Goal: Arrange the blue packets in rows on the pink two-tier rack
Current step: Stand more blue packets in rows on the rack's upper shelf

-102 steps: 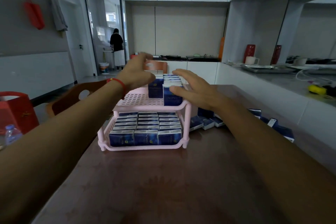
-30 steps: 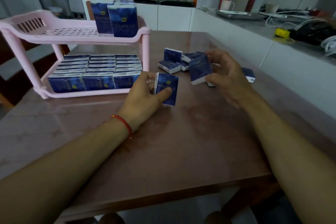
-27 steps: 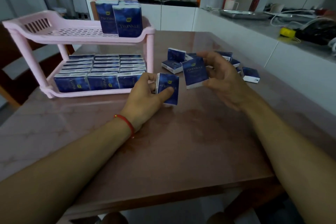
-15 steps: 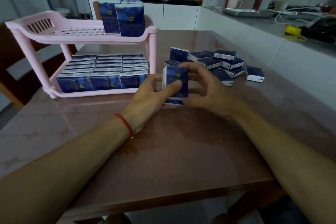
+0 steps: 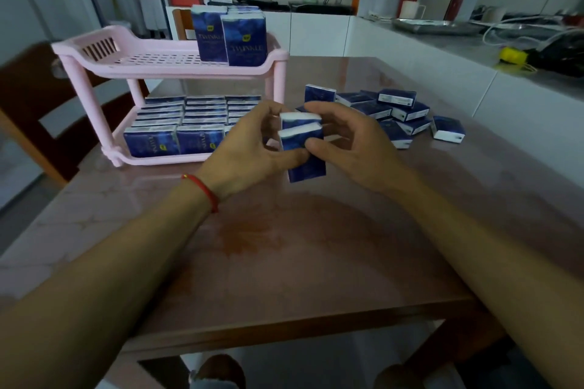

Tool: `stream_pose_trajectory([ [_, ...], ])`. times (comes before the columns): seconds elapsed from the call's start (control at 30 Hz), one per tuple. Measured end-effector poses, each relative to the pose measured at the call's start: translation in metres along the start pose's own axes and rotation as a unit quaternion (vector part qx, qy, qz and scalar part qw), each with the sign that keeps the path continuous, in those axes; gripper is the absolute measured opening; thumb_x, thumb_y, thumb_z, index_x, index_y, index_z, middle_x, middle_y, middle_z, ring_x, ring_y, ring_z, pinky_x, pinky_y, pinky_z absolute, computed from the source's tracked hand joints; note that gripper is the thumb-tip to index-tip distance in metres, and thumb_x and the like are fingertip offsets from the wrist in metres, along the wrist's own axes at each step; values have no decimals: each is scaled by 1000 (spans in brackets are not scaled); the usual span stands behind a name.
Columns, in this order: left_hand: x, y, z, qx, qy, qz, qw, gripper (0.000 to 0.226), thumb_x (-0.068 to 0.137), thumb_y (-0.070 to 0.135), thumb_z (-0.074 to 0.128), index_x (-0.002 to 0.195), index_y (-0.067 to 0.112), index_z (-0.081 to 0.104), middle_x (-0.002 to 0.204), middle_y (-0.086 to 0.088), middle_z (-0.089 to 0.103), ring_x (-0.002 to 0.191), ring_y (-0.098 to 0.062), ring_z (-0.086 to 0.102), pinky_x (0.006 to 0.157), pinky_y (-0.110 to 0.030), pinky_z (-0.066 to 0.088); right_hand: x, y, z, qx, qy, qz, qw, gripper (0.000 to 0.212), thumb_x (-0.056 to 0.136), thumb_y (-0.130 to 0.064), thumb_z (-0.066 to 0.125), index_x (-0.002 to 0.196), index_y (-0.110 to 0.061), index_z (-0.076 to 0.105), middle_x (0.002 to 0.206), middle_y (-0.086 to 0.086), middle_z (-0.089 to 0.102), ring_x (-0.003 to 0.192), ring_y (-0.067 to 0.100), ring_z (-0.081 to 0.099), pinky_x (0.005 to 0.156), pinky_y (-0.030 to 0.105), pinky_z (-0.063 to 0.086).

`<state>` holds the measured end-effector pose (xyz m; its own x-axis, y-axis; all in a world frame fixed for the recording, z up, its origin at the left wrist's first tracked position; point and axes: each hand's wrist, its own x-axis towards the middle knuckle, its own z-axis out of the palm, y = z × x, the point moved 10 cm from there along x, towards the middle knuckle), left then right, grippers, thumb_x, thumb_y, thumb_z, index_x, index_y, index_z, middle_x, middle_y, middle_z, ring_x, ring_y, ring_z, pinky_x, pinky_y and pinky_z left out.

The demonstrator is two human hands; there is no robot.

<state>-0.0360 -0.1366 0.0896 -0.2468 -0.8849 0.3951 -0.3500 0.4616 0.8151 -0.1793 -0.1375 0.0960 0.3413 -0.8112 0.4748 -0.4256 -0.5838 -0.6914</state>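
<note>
Centrally, both forearms reach in from the near edge and meet over the tabletop (image 5: 316, 262). Left hand (image 5: 249, 151), red cord (image 5: 202, 191) at the wrist, has its fingers curled round two upright blue packets (image 5: 303, 148), thumb pressed across the front face. Right hand (image 5: 350, 145) closes on the same pair from the other side, index finger over the white top edges, thumb tip meeting the left thumb on the front packet. The pair is held just above the surface, or touching it; cannot tell which.

Pink rack (image 5: 94, 57) stands left of the hands. Lower tier: packets (image 5: 177, 136) lying in three tight rows. Upper tier: a few packets (image 5: 230, 35) standing at the right end, the rest of the slotted shelf bare.

Loose pile of packets (image 5: 398, 110) lies on the tabletop behind and right of the right hand, some stacked, one (image 5: 448, 131) apart at the far right.
</note>
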Motion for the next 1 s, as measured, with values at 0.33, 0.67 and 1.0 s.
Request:
stream_pose_trajectory([
  [0.33, -4, 67, -126, 120, 54, -5, 991, 58, 63, 40, 83, 113, 17, 62, 110, -5, 72, 100, -21, 70, 89, -44, 59, 51, -94, -4, 40, 74, -98, 992, 37, 96, -25, 62, 132, -16, 58, 124, -3, 65, 111, 7, 63, 90, 27, 56],
  [0.67, 58, 36, -204, 131, 83, -123, 980, 39, 79, 13, 80, 111, 9, 58, 113, -14, 69, 91, -23, 71, 57, -16, 58, 125, -84, 11, -142, 89, -89, 982, 48, 91, -31, 60, 138, -23, 56, 146, 3, 50, 135, 23, 44, 112, 48, 37],
  [1.0, 95, 1, -175, 20, 88, -157, 983, 47, 83, -1, 74, 126, -2, 55, 102, -10, 63, 87, -18, 68, 52, -15, 54, 137, -71, 15, -120, 81, -79, 986, 48, 94, -26, 66, 139, -14, 54, 143, 4, 54, 128, 17, 51, 107, 31, 43],
])
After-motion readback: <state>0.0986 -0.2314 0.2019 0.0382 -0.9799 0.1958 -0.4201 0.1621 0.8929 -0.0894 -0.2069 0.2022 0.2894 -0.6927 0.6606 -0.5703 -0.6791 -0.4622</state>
